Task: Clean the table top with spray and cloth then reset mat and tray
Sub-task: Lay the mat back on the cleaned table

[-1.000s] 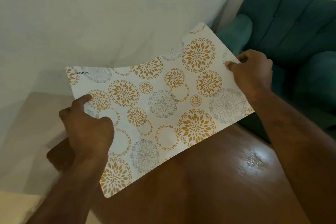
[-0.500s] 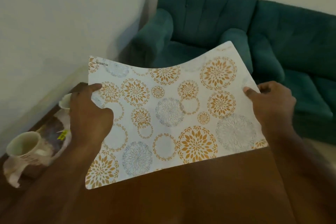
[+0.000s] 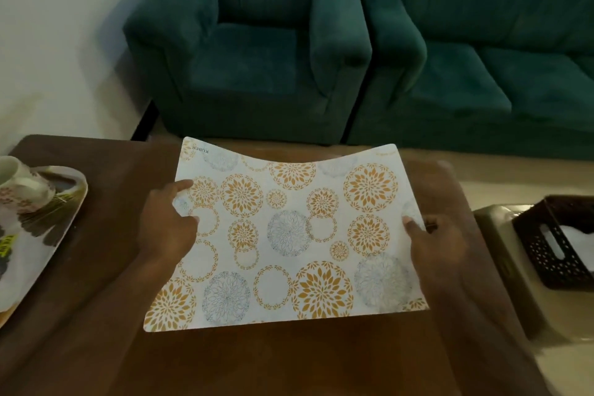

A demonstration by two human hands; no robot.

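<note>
Head view: both hands hold the mat (image 3: 289, 235) over the middle of the brown bench (image 3: 106, 235). The left hand (image 3: 167, 228) pinches its left edge, thumb on top; the right hand (image 3: 434, 244) pinches its right edge the same way, each grip clenched on the mat. The mat sags in the middle, its far edge curved. A tray (image 3: 45, 235) with a cup (image 3: 19, 183) sits at the bench's left edge. A dark basket (image 3: 553, 244) stands to the right, off the bench. Green sofas (image 3: 257, 58) stand beyond.

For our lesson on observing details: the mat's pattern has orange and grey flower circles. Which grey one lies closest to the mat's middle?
On the mat, it is the grey flower circle midway between both hands; the other grey circles sit near the edges.
</note>
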